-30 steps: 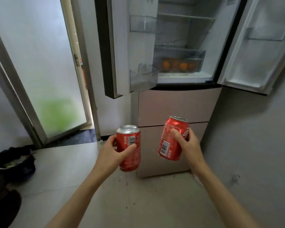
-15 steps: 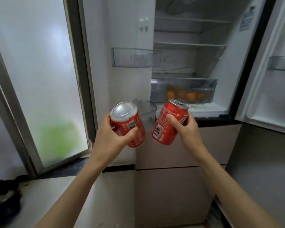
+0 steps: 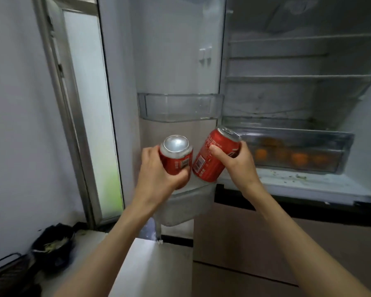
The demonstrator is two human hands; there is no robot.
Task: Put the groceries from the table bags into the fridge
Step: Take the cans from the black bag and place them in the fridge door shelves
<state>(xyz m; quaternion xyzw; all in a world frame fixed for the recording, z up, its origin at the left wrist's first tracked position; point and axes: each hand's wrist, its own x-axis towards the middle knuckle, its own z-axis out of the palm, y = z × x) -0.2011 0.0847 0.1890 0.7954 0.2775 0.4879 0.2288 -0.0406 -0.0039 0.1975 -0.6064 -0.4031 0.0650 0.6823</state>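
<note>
The left hand (image 3: 159,170) has its grip wrapped round a red can (image 3: 176,155), held nearly upright with its silver top toward the camera, just above the lower door bin (image 3: 186,202) of the open fridge. The right hand (image 3: 236,161) grips a second can (image 3: 214,155), tilted with its top leaning right toward the fridge interior. The two cans sit side by side, almost touching at their lower ends. The upper door bin (image 3: 180,107) above them holds nothing that shows. Inside the fridge, a clear drawer (image 3: 298,153) holds several oranges (image 3: 299,158); two glass shelves (image 3: 298,77) above it look bare, and crumbs lie on the ledge under the drawer.

Compared with half a second ago, both hands have come closer to the door, the view has moved in, and the left can now hangs over the lower bin rather than in front of it.

To the left stand a frosted glass door (image 3: 88,103) and a white wall; a dark bag (image 3: 54,243) lies on the floor below.
</note>
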